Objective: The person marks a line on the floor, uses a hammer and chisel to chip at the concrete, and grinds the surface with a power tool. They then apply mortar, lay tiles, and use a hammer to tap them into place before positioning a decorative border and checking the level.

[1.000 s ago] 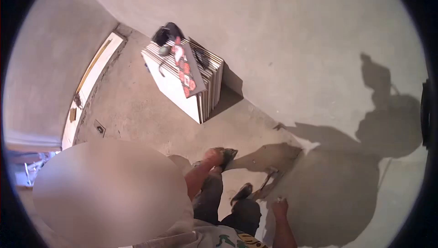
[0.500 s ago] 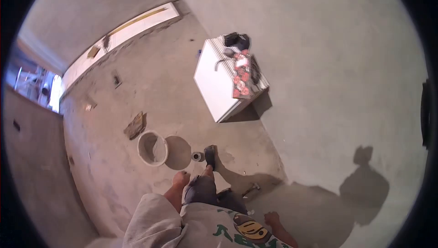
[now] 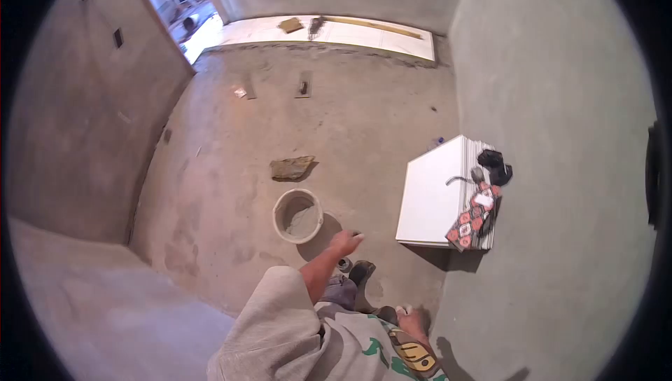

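My left hand (image 3: 344, 243) reaches forward over the floor, its fingers drawn together; whatever is between them is too small to make out. Just below it a small ring-shaped grey object (image 3: 344, 264) stands beside my shoe (image 3: 361, 272). Left of that hand is a round bucket (image 3: 278, 223) with grey mix (image 3: 302, 220) inside. My right hand (image 3: 414, 321) is held low near my knee, fingers curled, and I cannot make out what they hold. To the right, a stack of white tiles (image 3: 432, 195) leans at the wall, with a red-patterned piece (image 3: 464, 229) lying on its edges.
A black item (image 3: 495, 167) lies on the tile stack. Beyond the bucket is a crumpled brown piece (image 3: 292, 168), and farther off a flat trowel (image 3: 303, 85). A white tile strip (image 3: 255, 29) along the back wall carries a yellowish block (image 3: 290, 25) and a wooden batten (image 3: 374, 26).
My view has turned left, so the bucket and tiles appear farther right. My left hand has stretched forward from beside my knee to right of the bucket. My right hand has come closer to my knee.
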The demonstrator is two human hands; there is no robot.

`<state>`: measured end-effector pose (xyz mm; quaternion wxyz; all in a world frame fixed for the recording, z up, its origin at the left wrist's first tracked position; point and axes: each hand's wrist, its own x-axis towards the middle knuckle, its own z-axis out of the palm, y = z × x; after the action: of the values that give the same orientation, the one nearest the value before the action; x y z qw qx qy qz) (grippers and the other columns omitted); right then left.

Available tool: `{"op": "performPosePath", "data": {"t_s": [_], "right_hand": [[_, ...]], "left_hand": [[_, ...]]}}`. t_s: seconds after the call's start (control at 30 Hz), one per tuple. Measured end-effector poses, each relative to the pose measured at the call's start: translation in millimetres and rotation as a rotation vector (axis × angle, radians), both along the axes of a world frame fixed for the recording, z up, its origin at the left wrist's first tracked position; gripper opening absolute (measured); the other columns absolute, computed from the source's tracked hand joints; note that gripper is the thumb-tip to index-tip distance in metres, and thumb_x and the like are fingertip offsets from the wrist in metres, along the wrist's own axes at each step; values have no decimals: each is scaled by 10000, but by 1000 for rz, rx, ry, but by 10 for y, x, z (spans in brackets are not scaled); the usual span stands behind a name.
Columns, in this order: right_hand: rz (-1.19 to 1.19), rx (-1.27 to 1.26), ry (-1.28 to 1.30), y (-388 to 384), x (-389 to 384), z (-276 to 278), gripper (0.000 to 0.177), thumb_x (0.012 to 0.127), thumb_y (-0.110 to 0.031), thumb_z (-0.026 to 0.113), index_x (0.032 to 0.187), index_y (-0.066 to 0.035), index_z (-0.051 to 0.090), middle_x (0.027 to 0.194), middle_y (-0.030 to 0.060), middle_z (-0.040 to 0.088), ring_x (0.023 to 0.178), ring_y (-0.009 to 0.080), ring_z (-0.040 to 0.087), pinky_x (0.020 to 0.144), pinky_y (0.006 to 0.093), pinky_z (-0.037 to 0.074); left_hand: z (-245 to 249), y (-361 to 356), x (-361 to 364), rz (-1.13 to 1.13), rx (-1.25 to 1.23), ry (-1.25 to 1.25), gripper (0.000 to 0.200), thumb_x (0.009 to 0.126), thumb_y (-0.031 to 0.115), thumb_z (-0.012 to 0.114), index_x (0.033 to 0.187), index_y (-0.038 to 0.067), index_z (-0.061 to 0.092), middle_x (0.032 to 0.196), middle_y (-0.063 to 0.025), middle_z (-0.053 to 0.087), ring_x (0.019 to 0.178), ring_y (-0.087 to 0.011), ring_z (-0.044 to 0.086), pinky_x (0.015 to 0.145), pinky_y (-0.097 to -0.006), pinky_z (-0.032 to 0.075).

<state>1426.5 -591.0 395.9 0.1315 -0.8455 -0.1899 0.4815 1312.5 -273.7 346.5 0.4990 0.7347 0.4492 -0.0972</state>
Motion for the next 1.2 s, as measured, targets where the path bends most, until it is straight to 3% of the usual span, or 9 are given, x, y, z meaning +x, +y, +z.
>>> {"op": "performPosePath", "data": {"t_s": [0.17, 0.3, 0.5, 0.57, 0.67, 0.77, 0.93, 1.0, 1.2], "right_hand": [[376, -48, 67, 94, 286, -63, 469, 868, -354, 488, 1186, -11, 524, 1160, 227, 554, 1108, 359, 510, 932, 379, 399], [483, -60, 186, 87, 536, -32, 474, 870, -354, 485, 1200, -16, 515, 1177, 208, 550, 1115, 329, 506, 940, 358, 390], [430, -43, 357, 23, 904, 126, 481, 874, -355, 479, 1222, -23, 502, 1202, 180, 543, 1125, 284, 501, 951, 327, 377], [341, -17, 451, -12, 1046, 173, 483, 876, -355, 477, 1229, -26, 497, 1210, 171, 540, 1129, 269, 499, 955, 317, 373], [186, 9, 611, -15, 1221, 266, 487, 878, -356, 475, 1240, -29, 491, 1223, 157, 537, 1134, 247, 497, 961, 301, 366], [140, 65, 684, -65, 1376, 257, 492, 880, -356, 472, 1250, -33, 484, 1235, 143, 533, 1139, 224, 494, 967, 286, 360], [764, -16, 298, -55, 1791, 231, 357, 858, -416, 461, 1108, -209, 609, 1086, 123, 619, 988, 285, 591, 857, 355, 447], [523, 1, 182, -189, 1979, 165, 411, 826, -440, 498, 1047, -120, 629, 1066, 155, 619, 981, 309, 593, 834, 392, 459], [329, -269, -148, -755, 2382, -6, 521, 797, -444, 539, 990, 33, 620, 1065, 231, 596, 1005, 336, 579, 866, 423, 456]], "left_hand": [[396, 81, 154, 207, -82, -220, 480, 841, 436, 467, 1154, 91, 583, 1151, -158, 578, 1107, -317, 521, 948, -393, 390], [120, -44, -497, 298, -1, 3, 478, 815, 453, 488, 1130, 114, 607, 1143, -144, 586, 1090, -309, 536, 935, -390, 402], [-459, -827, -1965, 609, -9, 431, 365, 763, 336, 547, 904, 22, 669, 968, -226, 619, 953, -353, 591, 858, -409, 451], [-1098, -1181, -2433, 362, 279, 438, 369, 776, 347, 546, 893, 20, 672, 928, -219, 634, 872, -347, 621, 803, -397, 478], [-879, -1579, -2187, 903, -66, 320, 374, 792, 350, 543, 890, 13, 672, 913, -221, 640, 855, -328, 632, 785, -390, 483], [-873, -1762, -1721, 894, -190, 243, 390, 804, 363, 542, 897, 7, 671, 895, -218, 645, 822, -329, 639, 771, -389, 486], [-1085, -1664, -1070, 641, 102, -60, 455, 820, 401, 537, 941, -23, 652, 791, -191, 649, 679, -274, 640, 668, -374, 492], [-1036, -1386, -901, 541, -10, 99, 394, 840, 291, 575, 1050, -41, 597, 806, -83, 602, 718, -178, 611, 609, -310, 488], [95, -1131, -526, 699, -143, -71, 442, 833, 319, 557, 1128, -10, 554, 852, -72, 587, 696, -167, 600, 514, -252, 431]]}}
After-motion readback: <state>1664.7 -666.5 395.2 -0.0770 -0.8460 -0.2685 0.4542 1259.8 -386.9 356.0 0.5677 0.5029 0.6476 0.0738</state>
